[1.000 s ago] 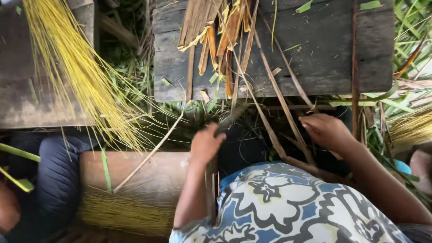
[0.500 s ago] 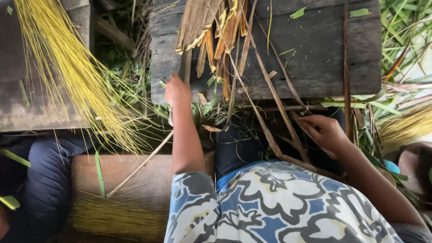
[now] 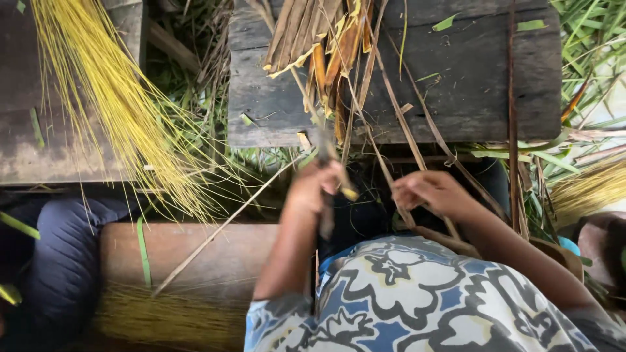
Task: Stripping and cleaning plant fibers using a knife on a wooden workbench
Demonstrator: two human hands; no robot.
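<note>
My left hand (image 3: 317,187) is closed around a dry palm leaf strip (image 3: 312,98) that runs up to the pile of brown and orange dry leaves (image 3: 332,45) on the dark wooden board (image 3: 469,85). A dark blurred object (image 3: 325,225) hangs below that fist; what it is I cannot tell. My right hand (image 3: 432,192) pinches thin brown leaf ribs (image 3: 399,124) that slant up over the board. Both hands hover above my lap, a hand's width apart, over a patterned blue and cream shirt (image 3: 417,300).
A long bundle of yellow leaf ribs (image 3: 111,98) lies over a weathered plank (image 3: 39,156) at left. Below it are a reddish wooden block (image 3: 195,251), a straw-coloured bundle (image 3: 163,319) and dark blue cloth (image 3: 65,261). Green leaves (image 3: 587,58) litter the right side.
My left hand reached out to the board's near edge, then drew back toward my lap holding a leaf strip. My right hand stayed almost still on the ribs.
</note>
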